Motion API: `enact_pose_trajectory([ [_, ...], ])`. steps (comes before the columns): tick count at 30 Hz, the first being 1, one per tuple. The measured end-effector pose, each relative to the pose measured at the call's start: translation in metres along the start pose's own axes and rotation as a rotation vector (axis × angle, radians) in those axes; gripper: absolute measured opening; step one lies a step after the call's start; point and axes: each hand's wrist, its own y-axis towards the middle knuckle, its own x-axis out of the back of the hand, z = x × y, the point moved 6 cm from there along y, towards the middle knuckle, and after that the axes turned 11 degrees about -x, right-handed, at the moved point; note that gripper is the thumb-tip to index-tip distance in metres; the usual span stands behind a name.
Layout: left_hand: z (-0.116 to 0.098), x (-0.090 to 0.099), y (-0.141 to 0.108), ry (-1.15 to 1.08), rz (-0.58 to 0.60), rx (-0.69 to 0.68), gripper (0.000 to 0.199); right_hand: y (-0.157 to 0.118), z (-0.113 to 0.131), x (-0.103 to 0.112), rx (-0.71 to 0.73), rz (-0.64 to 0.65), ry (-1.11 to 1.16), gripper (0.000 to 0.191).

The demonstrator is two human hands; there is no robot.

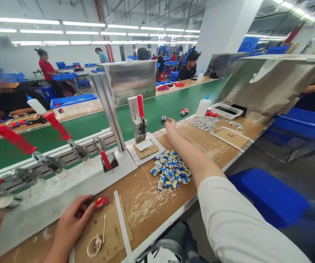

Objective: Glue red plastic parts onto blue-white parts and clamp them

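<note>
Stretched out over the near edge of the green belt [152,109], my right hand [169,125] has a small red, white and blue block [164,118] at its fingertips; whether the fingers grip it is unclear. My left hand [73,219] rests low on the left of the bench, thumb and fingers apart, beside a red part [102,203] that touches or nearly touches the fingertips. A cotton swab [104,228] and a small round dish [94,246] lie on cardboard near it. Between my hands is a pile of grey, blue and yellow blocks [171,170].
Red-handled clamps [15,139] line the left, with an upright clamp [138,118] near the centre. A glue bottle [203,106], grey pieces [206,124] and a white tray [227,110] are at the right. People sit across the belt. A blue stool [268,195] stands at the lower right.
</note>
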Motion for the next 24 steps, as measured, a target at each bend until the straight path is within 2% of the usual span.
enact_pose_trajectory([
  [3,-0.017,-0.004,0.0,0.044,0.119,-0.006,0.058,-0.042,0.005,-0.005,-0.054,-0.033,0.121,0.024],
  [5,-0.024,-0.009,-0.001,0.019,0.217,-0.041,0.061,-0.09,0.012,-0.016,-0.041,0.022,0.178,0.019],
  [6,-0.026,-0.011,-0.001,-0.001,0.263,-0.07,0.061,-0.12,0.017,-0.024,-0.018,0.092,0.195,0.017],
  [7,-0.025,-0.013,-0.002,-0.012,0.296,-0.082,0.061,-0.153,0.025,-0.036,0.033,0.241,0.183,0.019],
  [8,-0.024,-0.014,-0.002,-0.022,0.311,-0.079,0.062,-0.194,0.037,-0.055,0.166,0.5,0.071,0.025],
  [9,-0.023,-0.015,-0.003,-0.023,0.314,-0.073,0.061,-0.233,0.045,-0.067,0.223,0.665,0.022,0.032],
  [10,-0.023,-0.016,-0.005,-0.019,0.308,-0.063,0.06,-0.27,0.053,-0.079,0.266,0.788,-0.034,0.038],
  [12,-0.024,-0.018,-0.007,0.001,0.281,-0.05,0.052,-0.337,0.066,-0.105,0.397,1.009,-0.282,0.043],
  [14,-0.027,-0.021,-0.008,0.013,0.251,-0.05,0.039,-0.379,0.076,-0.13,0.467,1.126,-0.513,0.043],
  [18,-0.024,-0.024,-0.01,-0.04,0.189,-0.058,0.03,-0.409,0.09,-0.162,0.559,1.227,-0.816,0.045],
  [22,-0.017,-0.02,-0.011,-0.157,0.113,-0.103,0.032,-0.421,0.096,-0.172,0.743,1.279,-0.807,0.035],
  [24,-0.015,-0.02,-0.011,-0.199,0.091,-0.117,0.031,-0.424,0.098,-0.175,0.822,1.265,-0.775,0.033],
])
